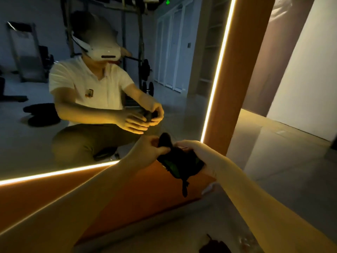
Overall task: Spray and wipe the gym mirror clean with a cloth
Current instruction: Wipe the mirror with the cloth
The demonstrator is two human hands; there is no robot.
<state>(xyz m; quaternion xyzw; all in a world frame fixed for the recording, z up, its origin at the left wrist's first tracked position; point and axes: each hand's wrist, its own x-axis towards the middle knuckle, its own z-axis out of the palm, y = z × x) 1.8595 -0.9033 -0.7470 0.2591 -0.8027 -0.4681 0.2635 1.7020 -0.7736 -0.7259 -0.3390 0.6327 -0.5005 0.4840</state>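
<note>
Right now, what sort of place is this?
Probably a gym: a big wall mirror with a light strip reflects a weight rack and plates. The left hand and right hand grip a cloth.

We cannot read the folds of the dark cloth (179, 162), which hides the palm of the right hand (199, 152). The mirror (36, 143) runs off the left and top edges. A dark thing (214, 247) is cut by the bottom edge, and a pale thing (207, 189) lies half behind the forearm (237, 179); we cannot tell what either is.
</note>
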